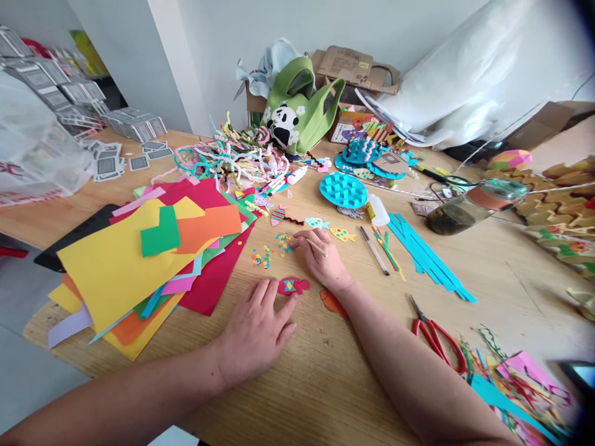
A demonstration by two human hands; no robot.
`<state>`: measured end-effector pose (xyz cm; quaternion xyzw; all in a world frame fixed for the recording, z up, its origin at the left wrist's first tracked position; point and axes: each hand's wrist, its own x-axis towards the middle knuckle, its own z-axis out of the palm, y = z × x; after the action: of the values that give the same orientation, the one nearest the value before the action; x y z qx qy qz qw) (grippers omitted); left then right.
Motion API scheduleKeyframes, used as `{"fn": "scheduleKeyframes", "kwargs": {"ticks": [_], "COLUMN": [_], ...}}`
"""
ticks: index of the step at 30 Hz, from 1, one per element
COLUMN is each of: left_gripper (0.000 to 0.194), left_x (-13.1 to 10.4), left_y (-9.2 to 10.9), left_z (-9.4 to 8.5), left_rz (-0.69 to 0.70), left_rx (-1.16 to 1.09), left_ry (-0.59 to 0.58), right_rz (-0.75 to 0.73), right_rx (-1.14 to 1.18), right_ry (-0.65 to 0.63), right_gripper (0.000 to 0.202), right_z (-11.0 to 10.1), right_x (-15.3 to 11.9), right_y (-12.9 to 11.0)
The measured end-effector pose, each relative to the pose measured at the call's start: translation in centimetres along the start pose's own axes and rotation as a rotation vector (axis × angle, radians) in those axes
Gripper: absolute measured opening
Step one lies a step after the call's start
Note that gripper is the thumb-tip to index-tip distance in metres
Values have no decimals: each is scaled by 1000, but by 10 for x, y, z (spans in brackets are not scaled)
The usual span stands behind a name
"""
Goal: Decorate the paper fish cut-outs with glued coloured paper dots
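A dark red paper fish [301, 285] with small coloured shapes on its body lies flat on the wooden table. My left hand [257, 322] rests beside it, fingers spread, fingertips at its left and lower edge. A thin pale stick [318, 248] is pinched in my right hand [323, 260], above and right of the fish. Its tip is near a scatter of tiny paper pieces [283, 241]; another small heap [263, 257] lies left of it. An orange paper fish [332, 302] sits partly under my right forearm. Two spotted fish, one pale blue [317, 223], one yellow [343, 234], lie beyond my right hand.
Coloured paper sheets [111, 266] are piled on the left. Blue strips [427, 257], a pen [374, 250], a glue bottle [377, 210] and red-handled scissors [437, 337] lie right. Behind are pipe cleaners [227, 155], a green bag [302, 111] and a glass jar [474, 207].
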<state>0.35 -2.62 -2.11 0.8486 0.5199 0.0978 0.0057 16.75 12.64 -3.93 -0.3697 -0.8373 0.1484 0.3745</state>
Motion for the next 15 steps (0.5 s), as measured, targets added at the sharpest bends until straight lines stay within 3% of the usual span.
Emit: {"fn": "scheduleKeyframes", "kwargs": {"ticks": [9,15], "left_gripper": [44,44], "left_x": [-1,0], "left_y": [0,0], "left_z": [1,0], "left_rz": [6,1], "left_rx": [1,4], "left_ry": [13,-4], "right_rz": [93,24], "right_rx": [69,27], "right_ry": [264,43], "right_gripper": [29,28], "right_z": [-8,-4], "right_x": [-1,1], "right_y": [-5,-3]}}
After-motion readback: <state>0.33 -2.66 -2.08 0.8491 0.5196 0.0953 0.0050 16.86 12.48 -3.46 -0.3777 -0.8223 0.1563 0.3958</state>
